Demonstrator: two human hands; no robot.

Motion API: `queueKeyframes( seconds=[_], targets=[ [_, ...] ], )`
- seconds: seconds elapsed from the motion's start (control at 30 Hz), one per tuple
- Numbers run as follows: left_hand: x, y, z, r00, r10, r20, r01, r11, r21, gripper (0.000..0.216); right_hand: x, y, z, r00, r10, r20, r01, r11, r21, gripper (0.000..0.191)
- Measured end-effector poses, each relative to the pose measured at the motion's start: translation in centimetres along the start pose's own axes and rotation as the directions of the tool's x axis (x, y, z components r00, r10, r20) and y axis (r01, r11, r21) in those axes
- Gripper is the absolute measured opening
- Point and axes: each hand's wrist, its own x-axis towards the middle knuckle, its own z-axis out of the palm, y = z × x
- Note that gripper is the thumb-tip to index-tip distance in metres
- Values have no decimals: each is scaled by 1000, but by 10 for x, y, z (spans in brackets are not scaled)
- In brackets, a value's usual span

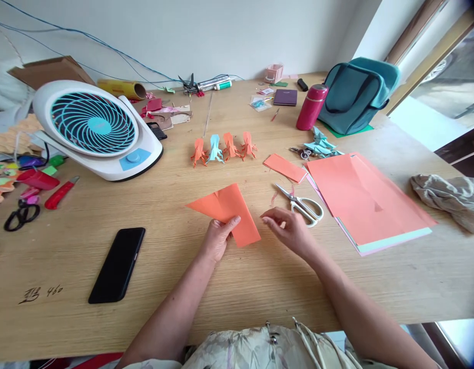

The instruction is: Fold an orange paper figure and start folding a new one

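Note:
A folded orange sheet of paper [231, 210], with a pointed left corner and a straight right edge, is in my left hand [217, 238]. The thumb lies on top of it and the fingers are underneath. My right hand [286, 228] is just right of the paper, apart from it. Its thumb and forefinger tips are close together, and I see nothing between them. White-handled scissors [308, 207] lie directly behind that hand, blades pointing up and left. Beyond the paper stand several small folded paper figures, among them a blue one [215, 148] and an orange one [231, 145].
Large orange sheets [359, 195] and narrow orange strips [285, 168] lie to the right. Blue folded paper pieces [321, 144] sit near a red flask [312, 106] and a teal bag [354, 97]. A phone [117, 265], a fan [94, 125] and a red cutter [62, 193] are left.

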Motion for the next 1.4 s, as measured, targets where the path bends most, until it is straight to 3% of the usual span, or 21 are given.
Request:
queueKeyframes(
  seconds=[0.07, 0.17, 0.33, 0.5, 0.6, 0.67, 0.73, 0.83, 1.0, 1.2, 1.4],
  targets=[
    [3, 4, -4, 1000, -8, -28, 6, 997, -76, 35, 2, 12, -19, 987, -3, -158, -44, 955, -293, 22],
    [8, 8, -11, 999, 4, -38, -10, 988, -154, 37, 2, 35, -43, 949, 100, -298, -262, 777, -572, 19],
    [12, 8, -15, 995, -20, -93, -7, 959, -283, 37, -1, 53, -58, 934, 272, -233, -357, 653, -668, 29],
    [12, 12, -13, 993, -46, -108, 4, 935, -354, 34, 1, 44, -55, 929, 313, -199, -357, 608, -709, 23],
    [11, 15, -12, 991, -63, -119, 16, 934, -356, 30, 1, 35, -48, 954, 259, -149, -296, 738, -607, 20],
    [12, 17, -12, 991, -69, -118, 22, 932, -361, 30, 0, 26, -41, 971, 227, -72, -237, 891, -388, 20],
    [13, 19, -12, 991, -63, -121, 13, 928, -373, 30, -1, 17, -34, 979, 194, 54, -189, 978, -94, 23],
    [16, 20, -15, 988, -51, -146, -13, 914, -406, 26, -3, 3, -23, 956, 145, 254, -204, 953, 223, 35],
    [18, 24, -19, 976, -66, -207, -28, 907, -421, 22, -7, -11, -15, 846, 14, 532, -318, 815, 485, 58],
    [19, 29, -22, 977, -45, -208, -51, 900, -432, 25, -11, -7, -11, 721, -147, 678, -348, 769, 536, 57],
    [18, 32, -21, 974, -43, -224, -66, 887, -457, 26, -10, -10, -9, 676, -183, 714, -347, 775, 527, 57]
  ],
)
